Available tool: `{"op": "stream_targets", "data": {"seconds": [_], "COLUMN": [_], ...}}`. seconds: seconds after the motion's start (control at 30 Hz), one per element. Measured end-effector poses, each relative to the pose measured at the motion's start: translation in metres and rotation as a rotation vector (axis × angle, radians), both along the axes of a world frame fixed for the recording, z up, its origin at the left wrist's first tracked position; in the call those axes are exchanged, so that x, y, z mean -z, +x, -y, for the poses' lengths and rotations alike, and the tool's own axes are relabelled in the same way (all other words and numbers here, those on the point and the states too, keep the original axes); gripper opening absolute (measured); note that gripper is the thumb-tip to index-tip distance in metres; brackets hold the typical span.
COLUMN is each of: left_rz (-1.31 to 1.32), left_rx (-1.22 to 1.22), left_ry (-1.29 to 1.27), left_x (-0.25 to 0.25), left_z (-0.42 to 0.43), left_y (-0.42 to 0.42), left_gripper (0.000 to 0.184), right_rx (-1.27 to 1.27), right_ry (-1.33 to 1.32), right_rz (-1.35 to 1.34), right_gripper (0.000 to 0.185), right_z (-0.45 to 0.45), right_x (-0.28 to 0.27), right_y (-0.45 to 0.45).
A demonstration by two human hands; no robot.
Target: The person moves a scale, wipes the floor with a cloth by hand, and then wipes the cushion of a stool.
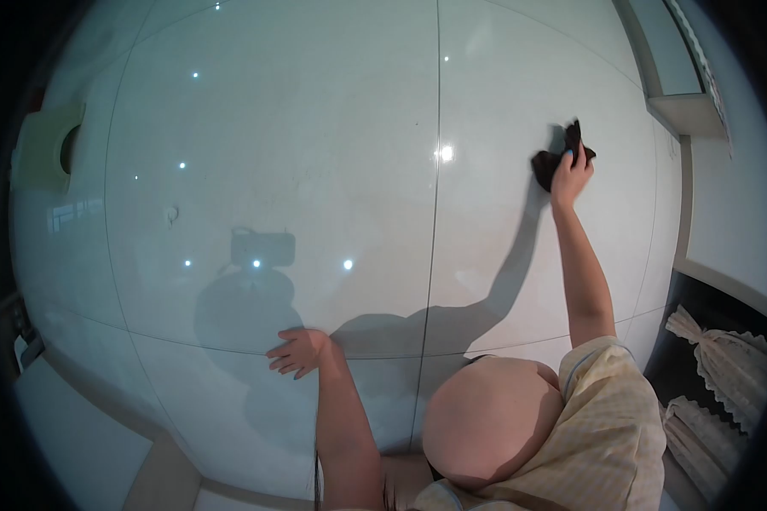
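My right hand [573,176] is closed on a dark, crumpled cloth [547,168], with my arm stretched out across the glossy white tiled floor [315,128]. Part of the cloth sticks up past the fingers, and it casts a small shadow on the tiles. Nearer to my body, my left hand [298,351] rests on the floor with its fingers spread and nothing in it. My bent knee [494,417] shows below, between the two arms.
A pale object with a dark round opening [49,153] stands at the far left. Cabinet panels [85,426] border the lower left. To the right are a low white unit [690,115] and gathered lacy fabric [729,362]. A small mark [172,215] shows on the floor.
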State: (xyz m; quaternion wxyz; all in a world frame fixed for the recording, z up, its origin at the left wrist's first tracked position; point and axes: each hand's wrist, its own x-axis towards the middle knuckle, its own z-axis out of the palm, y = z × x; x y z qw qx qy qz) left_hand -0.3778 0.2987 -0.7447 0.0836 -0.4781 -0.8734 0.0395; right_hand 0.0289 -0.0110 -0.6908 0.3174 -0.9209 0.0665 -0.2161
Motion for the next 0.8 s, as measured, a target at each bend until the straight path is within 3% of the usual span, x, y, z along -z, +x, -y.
{"op": "stream_targets", "data": {"seconds": [0.03,0.07,0.17,0.37,0.43,0.57,0.8], "left_rz": [-0.014,-0.013,0.006,0.027,-0.017,0.011,0.014], "left_rx": [0.000,0.001,0.004,-0.004,0.024,0.003,-0.004], "left_ry": [-0.007,-0.007,-0.059,-0.073,-0.102,-0.132,-0.085], "left_x": [0.001,-0.002,-0.009,-0.006,-0.008,-0.009,-0.009], "left_z": [0.000,0.000,0.003,0.002,0.003,0.004,0.002], "left_y": [-0.001,0.001,0.004,0.001,0.001,0.000,0.004], "left_gripper": [0.062,0.062,0.061,0.061,0.061,0.062,0.062], "right_rx": [-0.051,0.042,0.115,0.130,-0.105,-0.436,-0.523], "right_ry": [-0.106,-0.442,-0.535,-0.552,-0.489,-0.514,-0.407], "right_rz": [-0.150,-0.297,-0.259,-0.248,-0.175,-0.034,0.109], "right_gripper": [0.046,0.055,0.067,0.071,0.073,0.069,0.053], "right_z": [0.033,0.055,0.052,-0.004,-0.042,-0.125,-0.207], "right_x": [0.013,0.029,0.046,0.050,0.050,0.047,0.048], "right_y": [-0.002,-0.009,0.003,0.085,0.100,0.085,0.048]}}
